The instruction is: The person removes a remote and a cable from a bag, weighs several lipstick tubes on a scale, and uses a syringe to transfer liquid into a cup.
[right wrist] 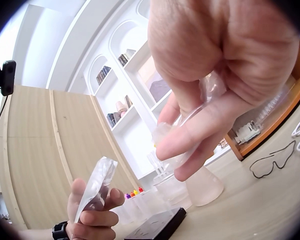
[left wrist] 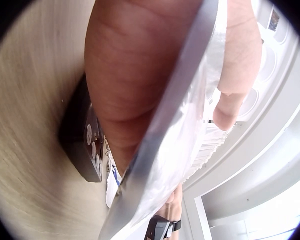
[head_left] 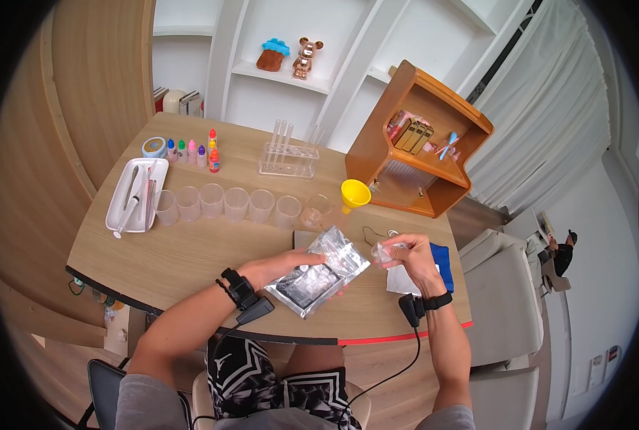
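Tabletop (head_left: 190, 247) below, our left hand (head_left: 280, 267) grips a pouch (head_left: 309, 288); our right hand (head_left: 414, 259) pinches clear plastic (head_left: 385, 252) that slack fingers might drop.

Table (head_left: 212, 265), left end: tray (head_left: 151, 160), with syringe (head_left: 128, 212) in it. Behind the tray: tape roll (head_left: 154, 147), dropper bottles (head_left: 192, 150) to its right. A row of cups (head_left: 213, 201) runs right from the tray, then beaker (head_left: 316, 209), then funnel (head_left: 355, 193). Rack (head_left: 288, 172) stands behind the row—test tubes (head_left: 278, 136) in it. Right rear: cabinet (head_left: 377, 129), boxes (head_left: 414, 136) in its upper compartment. Cloth (head_left: 443, 265) lies before the cabinet—at the table's right end.
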A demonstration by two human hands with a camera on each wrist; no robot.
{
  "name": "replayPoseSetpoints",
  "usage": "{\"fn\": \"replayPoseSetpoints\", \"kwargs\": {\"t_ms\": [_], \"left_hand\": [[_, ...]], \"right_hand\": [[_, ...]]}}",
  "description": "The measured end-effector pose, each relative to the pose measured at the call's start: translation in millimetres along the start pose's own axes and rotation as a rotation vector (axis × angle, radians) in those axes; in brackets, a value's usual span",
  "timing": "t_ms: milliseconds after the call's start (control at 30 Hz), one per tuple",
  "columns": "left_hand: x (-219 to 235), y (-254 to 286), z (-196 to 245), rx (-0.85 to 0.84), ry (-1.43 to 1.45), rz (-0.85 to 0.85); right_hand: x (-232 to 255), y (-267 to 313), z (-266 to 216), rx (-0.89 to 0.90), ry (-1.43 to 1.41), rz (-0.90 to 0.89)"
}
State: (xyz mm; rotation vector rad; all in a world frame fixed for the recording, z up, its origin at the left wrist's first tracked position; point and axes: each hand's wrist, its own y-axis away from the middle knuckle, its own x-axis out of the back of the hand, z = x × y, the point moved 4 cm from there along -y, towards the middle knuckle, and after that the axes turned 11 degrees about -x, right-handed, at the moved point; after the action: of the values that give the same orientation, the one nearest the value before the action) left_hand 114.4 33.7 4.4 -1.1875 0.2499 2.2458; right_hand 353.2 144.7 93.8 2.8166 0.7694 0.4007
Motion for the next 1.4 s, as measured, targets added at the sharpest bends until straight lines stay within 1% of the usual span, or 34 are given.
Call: {"fn": "replayPoseSetpoints", "kwargs": {"t_ms": [367, 567, 667, 733, 767, 833, 867, 933, 1167, 1400], "left_hand": [[-2.3, 1.5, 1.0, -0.002, -0.011, 0.02], [-3.2, 1.9, 1.8, -0.006, -0.011, 0.024], [-2.0, 1.6, 1.3, 0.004, -0.018, 0.035], [-1.8, 1.6, 1.3, 0.004, -0.023, 0.034], [-1.8, 1.6, 1.3, 0.004, -0.028, 0.033], [-1.1, 0.9, 0.5, 0.002, -0.028, 0.03], [-0.9, 0.7, 0.2, 0.0, -0.029, 0.028], [-0.7, 0.8, 0.2, -0.001, -0.03, 0.022], [-2.6, 1.2, 1.5, -0.01, -0.051, 0.011], [-4.8, 2.0, 2.1, -0.004, -0.056, 0.025]], "right_hand": [[0.1, -0.6, 1.4, 0.002, 0.025, 0.0], [-0.3, -1.5, 2.6, 0.007, -0.017, -0.003], [1.0, -3.4, 4.9, 0.019, -0.099, -0.056], [0.7, -3.3, 7.2, -0.044, -0.231, -0.113], [-0.4, -2.5, 6.6, -0.044, -0.232, -0.113], [-3.1, -0.7, 5.8, -0.077, -0.228, -0.028], [-6.4, 0.0, 5.1, -0.077, -0.228, -0.028], [-8.9, 0.9, 3.9, -0.055, -0.08, 0.079], [0.2, -9.7, 19.0, -0.037, 0.066, 0.094], [0.1, -6.7, 16.8, -0.029, 0.123, 0.202]]}}
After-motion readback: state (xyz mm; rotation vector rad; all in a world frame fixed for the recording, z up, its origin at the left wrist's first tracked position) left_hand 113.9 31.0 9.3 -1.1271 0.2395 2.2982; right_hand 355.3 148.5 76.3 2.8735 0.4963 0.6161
